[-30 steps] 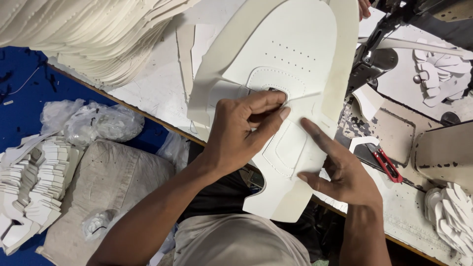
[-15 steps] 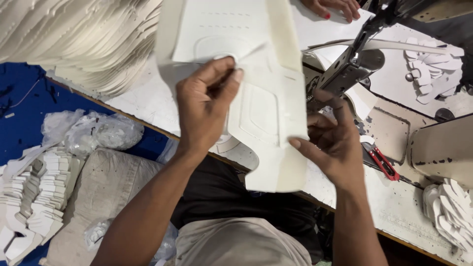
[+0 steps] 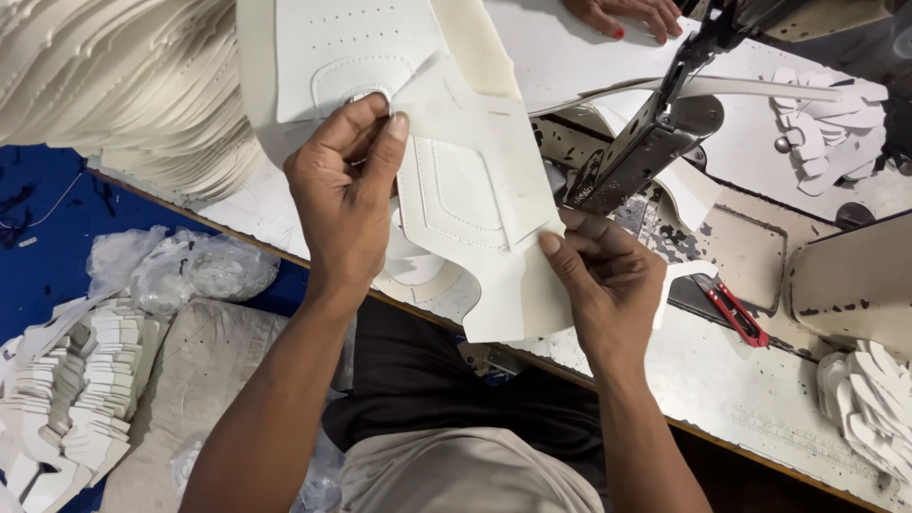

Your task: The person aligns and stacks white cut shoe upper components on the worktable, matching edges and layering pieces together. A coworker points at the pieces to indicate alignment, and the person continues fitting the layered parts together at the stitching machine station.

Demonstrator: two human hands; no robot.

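Observation:
A large white stitched shoe-upper panel with rows of small punched holes is held over the table's near edge. My left hand pinches its middle, thumb and forefinger closed on a small folded flap near a stitched oval. My right hand grips the panel's lower right edge between thumb and fingers. The panel's top runs out of view.
A sewing machine head stands right of the panel, red snips lying near it. White cut pieces pile at upper left, lower left and far right. Another person's hand rests at the top edge.
Both hands have carried the panel up and to the left, away from my body. My right hand went from an open touch to a pinch on the panel's lower edge.

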